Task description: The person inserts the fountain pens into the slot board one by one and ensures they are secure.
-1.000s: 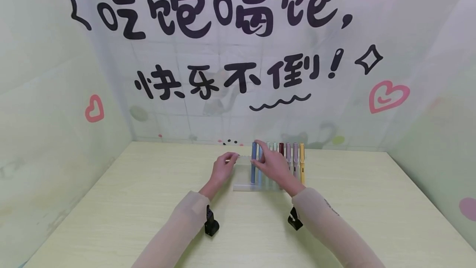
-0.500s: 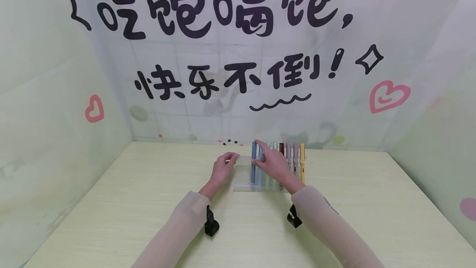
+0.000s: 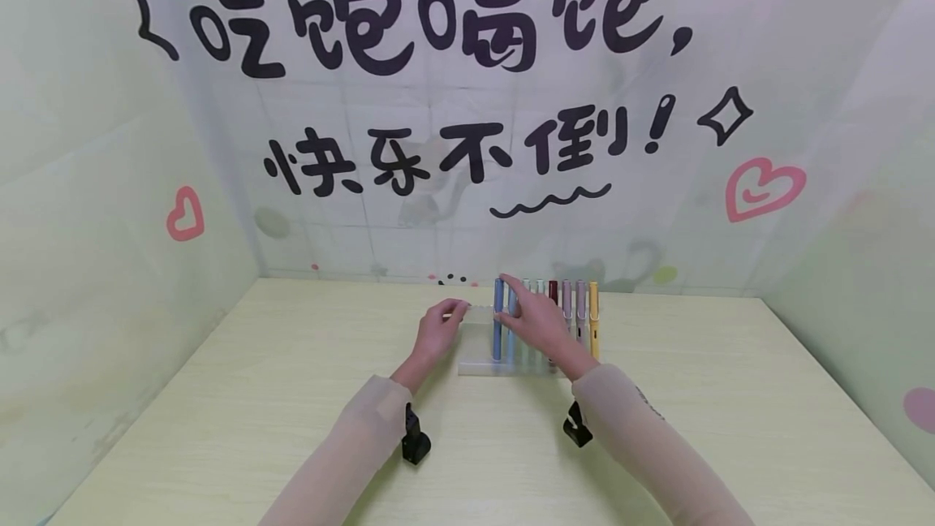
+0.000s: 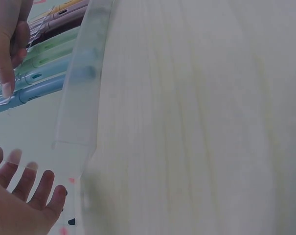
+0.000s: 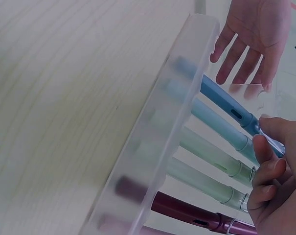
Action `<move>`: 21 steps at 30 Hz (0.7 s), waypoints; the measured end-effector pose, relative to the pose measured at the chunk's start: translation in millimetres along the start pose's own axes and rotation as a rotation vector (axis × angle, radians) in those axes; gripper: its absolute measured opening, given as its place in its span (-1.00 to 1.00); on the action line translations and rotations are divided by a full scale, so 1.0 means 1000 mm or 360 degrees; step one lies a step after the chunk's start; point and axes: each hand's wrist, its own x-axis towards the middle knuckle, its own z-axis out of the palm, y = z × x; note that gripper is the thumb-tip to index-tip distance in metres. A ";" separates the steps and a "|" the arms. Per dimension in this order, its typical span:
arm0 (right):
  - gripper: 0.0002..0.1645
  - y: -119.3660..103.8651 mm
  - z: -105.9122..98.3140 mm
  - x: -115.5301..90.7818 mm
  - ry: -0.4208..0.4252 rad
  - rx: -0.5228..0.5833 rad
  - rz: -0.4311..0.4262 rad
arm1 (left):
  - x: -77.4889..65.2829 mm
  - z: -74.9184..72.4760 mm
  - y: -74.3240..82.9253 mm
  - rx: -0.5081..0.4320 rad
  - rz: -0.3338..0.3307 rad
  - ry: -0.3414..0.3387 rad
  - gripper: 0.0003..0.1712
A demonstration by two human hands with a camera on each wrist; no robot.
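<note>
A clear plastic pen stand (image 3: 478, 368) holds a row of capped fountain pens, upright or leaning back. My left hand (image 3: 436, 329) pinches the stand's left side edge; its fingers show behind the clear panel in the left wrist view. My right hand (image 3: 539, 325) holds the cap end of the dark blue fountain pen (image 5: 221, 97), the leftmost one, whose lower end sits in the stand's front ledge (image 4: 81, 107). Beside it come a light blue pen (image 5: 218, 120), two pale green pens and a dark red pen (image 5: 182, 208). The right hand partly covers these in the head view.
Two purple pens (image 3: 580, 299) and a yellow pen (image 3: 594, 307) stand at the row's right end. The light wooden table (image 3: 292, 396) runs back to a printed fabric wall (image 3: 329, 242) behind the stand. Each wrist carries a small black camera (image 3: 415, 438).
Almost nothing differs. My right hand and wrist have shifted very slightly on the dark blue pen, which stays in its place; the left hand stays at the stand's edge.
</note>
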 end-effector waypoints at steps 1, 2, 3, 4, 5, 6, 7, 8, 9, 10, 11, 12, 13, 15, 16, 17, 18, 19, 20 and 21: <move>-0.23 0.000 0.000 0.000 -0.0002 0.0002 0.0002 | 0.000 0.000 0.000 -0.0003 -0.0002 -0.0002 -0.69; -0.23 0.000 0.000 0.000 -0.0005 0.0003 0.0005 | 0.000 0.000 0.000 -0.0003 -0.0001 -0.0005 -0.68; -0.22 0.000 -0.001 0.000 -0.0007 0.0004 0.0007 | 0.000 0.000 -0.001 -0.0004 0.0000 -0.0009 -0.68; -0.21 0.000 -0.001 0.000 -0.0009 -0.0002 0.0011 | 0.000 0.000 -0.001 -0.0006 0.0000 -0.0012 -0.68; -0.21 0.000 -0.001 0.000 -0.0009 -0.0003 0.0012 | 0.001 0.000 -0.001 -0.0006 0.0000 -0.0015 -0.68; -0.20 0.000 -0.001 -0.001 -0.0010 -0.0001 0.0013 | 0.001 0.000 -0.001 -0.0007 0.0001 -0.0018 -0.67; -0.20 0.000 -0.002 -0.001 -0.0008 -0.0002 0.0013 | 0.001 0.000 -0.001 -0.0008 0.0001 -0.0021 -0.67; -0.19 0.000 -0.002 -0.001 -0.0007 0.0000 0.0011 | 0.001 0.000 -0.001 -0.0007 0.0000 -0.0021 -0.67; -0.19 0.000 -0.003 -0.002 -0.0004 0.0003 0.0008 | 0.001 0.000 -0.001 -0.0008 -0.0001 -0.0020 -0.67; -0.20 0.001 -0.004 -0.002 0.0003 0.0004 0.0004 | 0.001 0.000 -0.001 -0.0008 -0.0001 -0.0020 -0.68; -0.20 0.001 -0.004 -0.002 0.0011 0.0014 -0.0001 | 0.000 0.000 -0.001 -0.0005 -0.0002 -0.0020 -0.68; -0.21 0.001 -0.006 -0.003 0.0020 0.0026 -0.0007 | 0.000 0.000 0.000 -0.0006 -0.0007 -0.0020 -0.68; -0.22 0.001 -0.007 -0.004 0.0034 0.0033 -0.0012 | 0.000 0.000 -0.001 -0.0003 -0.0008 -0.0020 -0.68; -0.24 0.002 -0.009 -0.006 0.0050 0.0047 -0.0014 | 0.001 0.000 -0.001 -0.0009 -0.0020 -0.0027 -0.68; -0.25 0.003 -0.011 -0.007 0.0058 0.0050 -0.0017 | 0.001 0.000 -0.001 -0.0012 -0.0028 -0.0032 -0.68; -0.26 0.004 -0.012 -0.008 0.0062 0.0054 -0.0018 | 0.001 0.000 -0.001 -0.0016 -0.0035 -0.0037 -0.68; -0.27 0.005 -0.013 -0.010 0.0061 0.0054 -0.0016 | 0.001 0.000 -0.001 -0.0022 -0.0044 -0.0041 -0.68; -0.28 0.007 -0.013 -0.011 0.0060 0.0051 -0.0016 | 0.001 0.000 -0.001 -0.0024 -0.0046 -0.0045 -0.68; -0.29 0.009 -0.014 -0.013 0.0056 0.0056 -0.0022 | 0.001 0.000 -0.001 -0.0029 -0.0053 -0.0048 -0.67; -0.29 0.011 -0.015 -0.014 0.0057 0.0057 -0.0032 | 0.001 0.000 -0.001 -0.0030 -0.0053 -0.0050 -0.67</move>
